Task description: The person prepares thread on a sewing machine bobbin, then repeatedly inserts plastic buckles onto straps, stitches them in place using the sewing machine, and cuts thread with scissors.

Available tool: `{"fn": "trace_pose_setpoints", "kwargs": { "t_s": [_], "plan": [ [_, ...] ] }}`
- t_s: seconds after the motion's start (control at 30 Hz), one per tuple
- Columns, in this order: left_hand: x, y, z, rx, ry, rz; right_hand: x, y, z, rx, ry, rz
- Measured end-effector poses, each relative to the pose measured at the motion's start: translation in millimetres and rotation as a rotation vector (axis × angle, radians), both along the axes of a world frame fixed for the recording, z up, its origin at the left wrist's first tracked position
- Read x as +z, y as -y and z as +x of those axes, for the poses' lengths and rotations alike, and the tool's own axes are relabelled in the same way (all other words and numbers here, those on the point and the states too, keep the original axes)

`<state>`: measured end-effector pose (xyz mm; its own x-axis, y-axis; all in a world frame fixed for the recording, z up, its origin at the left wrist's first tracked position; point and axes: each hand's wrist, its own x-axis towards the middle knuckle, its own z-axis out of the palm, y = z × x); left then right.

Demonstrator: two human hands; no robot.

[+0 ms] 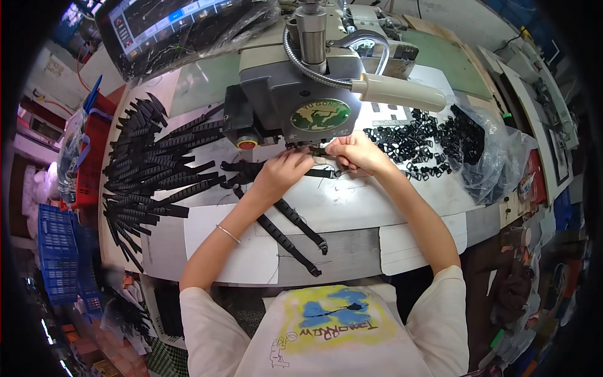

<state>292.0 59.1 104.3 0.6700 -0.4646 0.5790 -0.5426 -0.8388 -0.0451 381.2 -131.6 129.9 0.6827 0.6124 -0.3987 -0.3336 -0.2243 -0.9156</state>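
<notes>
Under the head of a grey sewing machine (301, 94), both my hands meet at a short black strap (319, 151). My left hand (287, 171) lies on the strap's left part with its fingers bent together. The strap's right end is pinched between thumb and fingers of my right hand (357, 154). Just below them another black strap (320, 173) lies on the white work surface. Two ribbed black straps with buckles (286, 242) run down toward the table's front edge, below my left forearm. The fingertips near the machine are partly hidden.
Many black ribbed straps (141, 166) are heaped at the left. Small black buckles (408, 141) are spread at the right, beside a clear plastic bag (496, 157). A screen (169, 28) stands at the upper left, and a cream handle (402, 93) juts right from the machine.
</notes>
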Motion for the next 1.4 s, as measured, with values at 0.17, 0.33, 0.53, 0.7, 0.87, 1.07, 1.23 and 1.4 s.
{"fn": "trace_pose_setpoints", "kwargs": {
  "t_s": [0.17, 0.33, 0.53, 0.7, 0.87, 1.07, 1.23, 1.4],
  "plan": [
    [-6.6, 7.6, 1.2, 0.069, -0.061, -0.078, -7.5, -5.7, 6.6, -0.001, 0.086, -0.104],
    [-7.0, 7.6, 2.0, 0.095, -0.220, -0.177, -11.1, -9.5, 8.7, 0.006, 0.133, -0.102],
    [-4.9, 3.6, 5.0, 0.054, -0.258, -0.121, -12.2, -9.0, -5.0, -0.110, 0.633, -0.449],
    [-8.9, 1.0, 5.6, 0.015, -0.231, -0.137, -17.3, -7.8, -21.7, -0.224, 0.941, -0.474],
    [-5.1, -1.9, 1.9, -0.008, -0.219, -0.162, -25.8, -6.7, -28.6, -0.253, 1.031, -0.418],
    [1.3, 3.5, -2.0, 0.019, -0.244, -0.045, -31.5, -5.3, -30.2, -0.283, 1.097, -0.359],
    [-9.1, 13.6, -8.4, 0.124, -0.200, 0.103, -36.0, -9.5, -24.4, -0.335, 1.138, -0.316],
    [-9.7, 17.7, -18.0, 0.127, -0.229, 0.043, -35.3, -8.2, -25.7, -0.341, 1.173, -0.324]
  ]
}}
